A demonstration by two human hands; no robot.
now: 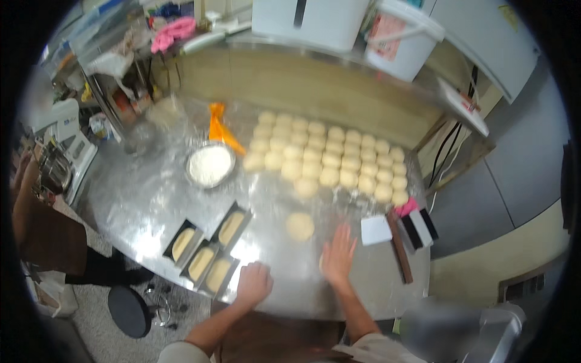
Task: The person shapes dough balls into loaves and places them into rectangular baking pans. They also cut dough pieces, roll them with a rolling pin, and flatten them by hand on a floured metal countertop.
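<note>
My right hand (338, 256) lies palm down on the steel table with its fingers spread a little. A pale edge of dough (321, 264) shows at its left side, and the palm hides the rest. Close to the table's front edge my left hand (255, 282) rests with curled fingers, and nothing is seen in it. Just left of it stand several dark loaf tins (247, 218), each with a piece of dough (201, 264) inside. A flattened round of dough (300, 227) lies beyond and between my hands. Farther back, rows of dough balls (331, 159) sit close together.
A bowl of white flour (210, 165) and an orange piping bag (221, 131) are at back left. To the right lie a white square (376, 230), a brown rolling pin (399, 249) and a scraper-like tool (416, 227). Another person (50, 227) stands left, near a stool (129, 311) and stand mixer (63, 145).
</note>
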